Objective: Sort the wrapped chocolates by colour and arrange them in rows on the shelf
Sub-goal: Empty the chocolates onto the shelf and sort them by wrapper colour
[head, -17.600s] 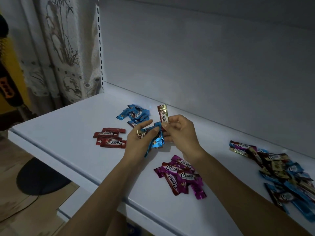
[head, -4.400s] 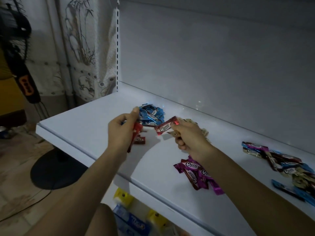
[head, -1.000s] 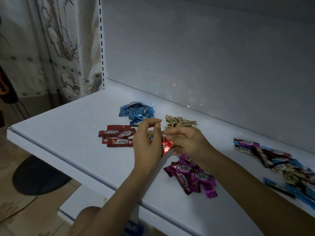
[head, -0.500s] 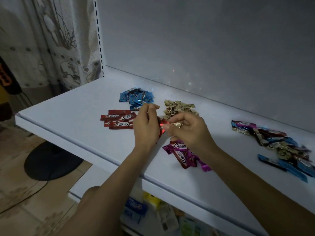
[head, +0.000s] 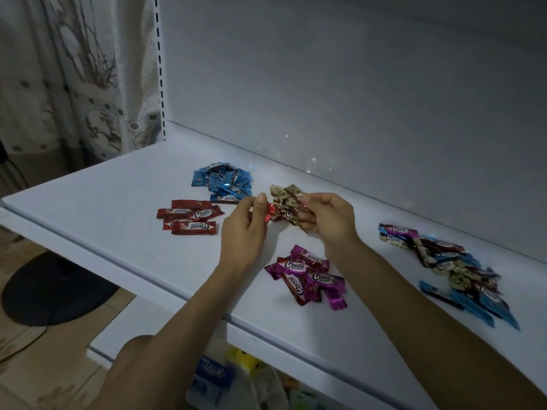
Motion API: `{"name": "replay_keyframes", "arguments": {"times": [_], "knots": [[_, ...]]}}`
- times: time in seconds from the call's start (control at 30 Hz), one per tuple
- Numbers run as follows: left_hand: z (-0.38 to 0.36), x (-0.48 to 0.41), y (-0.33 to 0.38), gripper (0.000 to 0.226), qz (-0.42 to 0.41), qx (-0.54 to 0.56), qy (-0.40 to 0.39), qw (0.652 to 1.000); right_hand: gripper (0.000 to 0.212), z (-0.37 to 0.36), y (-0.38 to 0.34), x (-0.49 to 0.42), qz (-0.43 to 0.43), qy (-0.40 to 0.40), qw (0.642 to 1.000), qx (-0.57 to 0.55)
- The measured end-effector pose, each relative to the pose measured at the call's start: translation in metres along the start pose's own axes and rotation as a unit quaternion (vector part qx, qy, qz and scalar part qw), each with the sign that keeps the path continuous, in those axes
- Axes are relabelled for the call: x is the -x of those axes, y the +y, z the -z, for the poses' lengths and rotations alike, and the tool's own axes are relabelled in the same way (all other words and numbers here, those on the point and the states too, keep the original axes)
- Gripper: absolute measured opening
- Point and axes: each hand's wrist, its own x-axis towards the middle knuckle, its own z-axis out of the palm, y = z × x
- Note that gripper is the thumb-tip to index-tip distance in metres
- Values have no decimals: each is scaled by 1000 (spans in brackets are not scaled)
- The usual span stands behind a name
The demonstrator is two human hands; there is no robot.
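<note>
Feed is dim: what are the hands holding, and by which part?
The left hand pinches a red chocolate by one end. The right hand curls over the gold pile; its hold cannot be told.

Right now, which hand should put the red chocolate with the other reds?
Left. The left hand pinches the red chocolate, and the reds lie just to its left; the right hand is over by the gold pile.
</note>
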Motion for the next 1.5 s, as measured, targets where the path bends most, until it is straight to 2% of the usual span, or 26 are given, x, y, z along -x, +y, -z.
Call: {"name": "replay_keyframes", "arguments": {"times": [0.07, 0.23, 0.33, 0.37, 0.43, 0.5, 0.53, 0.6, 0.7, 0.8, 0.87, 0.93, 1.03, 1.17, 1.23, 1.33, 1.37, 1.5], "knots": [[-1, 2, 2, 50, 2, -21, -3, 1000, 5, 7, -9, -21, -6, 16, 999, 48], [0, 2, 5, 68, 58, 26, 1, 998, 10, 18, -18, -41, -15, -75, 971, 228], [0, 2, 8, 62, 88, 76, 0, 993, 10, 15, -16, -25, 47, -49, 962, 265], [-1, 2, 9, 59, 91, 82, 2, 992, 17, 11, -16, -16, 64, -57, 962, 260], [-1, 1, 8, 59, 82, 90, 1, 993, 30, 0, -13, 6, 69, -125, 961, 237], [-1, 2, 8, 56, 71, 113, -1, 991, 21, -11, -8, 23, 73, -194, 950, 232], [-1, 1, 7, 53, 72, 127, 1, 989, 13, -14, -5, 27, 82, -203, 949, 226], [-1, 1, 6, 45, 87, 136, 9, 987, 6, -16, -1, 27, 90, -185, 959, 197], [1, 0, 8, 28, 94, 141, 27, 985, 6, -13, 4, 21, 33, -145, 983, 111], [9, -1, 11, 30, 92, 152, 46, 983, 7, -9, 2, 16, -8, -85, 996, -6], [18, -2, 14, 32, 79, 138, 48, 986, 9, -8, 2, 15, 27, -50, 998, 2], [28, -3, 19, 28, 59, 142, 43, 987, 14, -14, 6, 18, 134, -42, 985, 99], [49, -1, 25, 21, 64, 161, 76, 982, 8, -38, 17, 27, 279, -90, 930, 222], [75, 9, 29, 20, 18, 108, 122, 986, 3, -67, 28, 25, 382, -71, 890, 238], [81, 14, 31, 20, 11, 107, 132, 985, 2, -73, 32, 21, 396, -89, 871, 278], [89, 15, 32, 20, 18, 127, 149, 981, 8, -71, 37, 21, 323, -216, 859, 334], [92, 15, 30, 20, 25, 134, 156, 978, 10, -70, 39, 22, 313, -235, 855, 341], [100, 12, 20, 18, 61, 148, 174, 972, 15, -65, 40, 27, 309, -226, 871, 308]]}}
